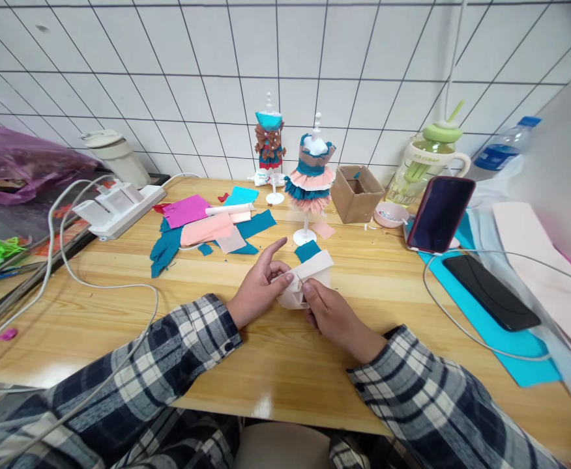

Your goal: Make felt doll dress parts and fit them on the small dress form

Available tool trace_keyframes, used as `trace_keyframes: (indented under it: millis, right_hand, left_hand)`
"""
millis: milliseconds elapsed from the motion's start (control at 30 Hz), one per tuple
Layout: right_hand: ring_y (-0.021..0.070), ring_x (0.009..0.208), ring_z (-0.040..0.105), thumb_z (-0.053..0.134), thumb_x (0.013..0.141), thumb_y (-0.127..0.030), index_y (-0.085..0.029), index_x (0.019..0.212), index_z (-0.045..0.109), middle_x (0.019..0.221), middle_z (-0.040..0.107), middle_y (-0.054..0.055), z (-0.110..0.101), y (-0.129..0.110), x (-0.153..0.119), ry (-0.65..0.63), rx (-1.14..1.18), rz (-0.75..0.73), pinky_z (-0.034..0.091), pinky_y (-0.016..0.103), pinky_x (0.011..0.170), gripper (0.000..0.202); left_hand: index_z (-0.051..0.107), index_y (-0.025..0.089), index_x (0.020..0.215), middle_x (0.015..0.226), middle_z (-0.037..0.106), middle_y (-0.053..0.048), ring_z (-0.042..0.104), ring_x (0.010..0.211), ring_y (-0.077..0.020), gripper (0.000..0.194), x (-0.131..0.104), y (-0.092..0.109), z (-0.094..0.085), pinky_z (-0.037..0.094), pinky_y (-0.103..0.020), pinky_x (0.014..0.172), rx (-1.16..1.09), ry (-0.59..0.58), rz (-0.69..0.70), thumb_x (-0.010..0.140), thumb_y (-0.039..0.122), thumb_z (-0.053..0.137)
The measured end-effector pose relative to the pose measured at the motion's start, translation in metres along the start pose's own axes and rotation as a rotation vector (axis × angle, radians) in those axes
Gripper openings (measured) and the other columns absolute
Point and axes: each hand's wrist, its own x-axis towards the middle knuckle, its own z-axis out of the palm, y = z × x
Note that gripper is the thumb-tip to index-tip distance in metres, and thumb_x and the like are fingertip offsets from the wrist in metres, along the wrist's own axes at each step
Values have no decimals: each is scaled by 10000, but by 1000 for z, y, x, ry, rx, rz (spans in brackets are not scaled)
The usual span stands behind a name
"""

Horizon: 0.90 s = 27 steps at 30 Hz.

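A pale, whitish piece of crepe paper (321, 262) is held between my two hands above the table. My left hand (261, 284) pinches its left edge between thumb and fingers, with the index finger raised. My right hand (332, 316) is closed on its lower right part, thumb on top; a thin dark item shows at the fingertips, too small to name. Just behind the paper lies a small teal piece (307, 251). Beyond it stands a mini dress form (309, 179) in teal, pink and brown ruffles, and a second form (268, 140) with brown bows stands further back.
Crepe paper scraps (207, 229) lie at the left centre, near a power strip (126, 212) with white cables. Behind at right are a cardboard box (356, 195), a pink dish (391, 214), a green-lidded jug (427, 159), an upright phone (440, 213) and a flat black phone (491, 292).
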Motion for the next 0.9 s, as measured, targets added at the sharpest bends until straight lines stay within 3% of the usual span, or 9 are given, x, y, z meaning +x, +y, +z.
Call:
trace_keyframes:
  millis: [567,900]
  right_hand:
    - [133,530,479,218,971,-481,-227,751,411,556,478,-40,1,3,2,31,12,4,327,247,521,388]
    - [134,529,475,203,968,-495,-222,757,430,578,504,-27,0,2,2,28,-15,27,322,250,517,413]
  left_hand:
    - [223,206,1434,773,584,7,515,649,-103,779,1,0,0,388,-211,586,-4,-6,-6,794,304,657]
    - [152,208,1465,763,621,-1,576,682,-120,842,-1,3,1,418,-233,638,4,-78,-13,795,285,656]
